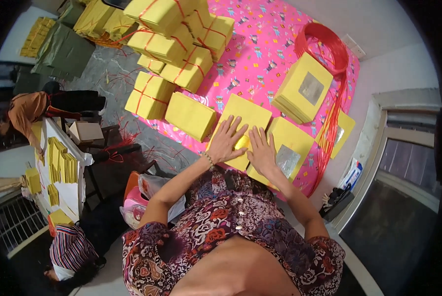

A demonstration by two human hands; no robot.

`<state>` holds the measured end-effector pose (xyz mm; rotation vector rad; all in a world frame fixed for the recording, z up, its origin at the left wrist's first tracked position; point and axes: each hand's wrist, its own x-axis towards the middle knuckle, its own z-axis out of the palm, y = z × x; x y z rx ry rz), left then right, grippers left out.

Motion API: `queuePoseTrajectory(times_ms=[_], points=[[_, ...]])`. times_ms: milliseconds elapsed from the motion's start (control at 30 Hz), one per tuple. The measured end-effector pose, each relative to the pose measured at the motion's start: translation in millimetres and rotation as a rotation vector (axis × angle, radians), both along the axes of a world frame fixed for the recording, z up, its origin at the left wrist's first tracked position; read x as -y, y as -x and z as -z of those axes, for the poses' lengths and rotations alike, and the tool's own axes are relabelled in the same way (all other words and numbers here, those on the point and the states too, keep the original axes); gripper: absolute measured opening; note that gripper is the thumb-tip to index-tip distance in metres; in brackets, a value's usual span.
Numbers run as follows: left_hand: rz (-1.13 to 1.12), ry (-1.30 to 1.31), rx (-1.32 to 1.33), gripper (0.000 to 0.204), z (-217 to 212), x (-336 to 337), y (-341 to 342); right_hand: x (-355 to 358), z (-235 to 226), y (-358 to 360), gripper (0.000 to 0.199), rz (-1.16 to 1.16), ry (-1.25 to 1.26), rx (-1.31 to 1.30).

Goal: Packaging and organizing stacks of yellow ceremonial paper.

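Both the left hand (pixel 227 140) and right hand (pixel 262 150) lie open, flat, gripping nothing, side by side directly atop the square yellow paper stack (pixel 245 116).

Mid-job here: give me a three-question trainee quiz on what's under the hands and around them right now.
1. True or false: both hands lie flat on the yellow paper stack.
2. The bundle of thin red strings lies: A) by the left hand; B) right of the right hand, on the pink patterned cloth; C) on the floor.
3. Fill in: the yellow bundles farther back are tied with ____ string.

Key: 1 true; 2 B; 3 red.
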<state>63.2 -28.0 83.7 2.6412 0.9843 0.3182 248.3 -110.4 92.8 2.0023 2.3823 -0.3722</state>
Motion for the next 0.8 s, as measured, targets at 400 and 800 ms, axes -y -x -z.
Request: queuePoseTrajectory(times_ms=[400, 800], points=[[0.032, -0.027, 0.058, 0.084, 10.8, 20.7, 14.3, 26.0, 15.7, 8.0, 0.08, -0.047, -0.082, -0.098], [-0.024, 0.031, 0.088, 0.083, 24.1, 24.4, 22.9, 21.1, 21.7, 3.3, 0.073, -0.059, -0.136, -0.07]])
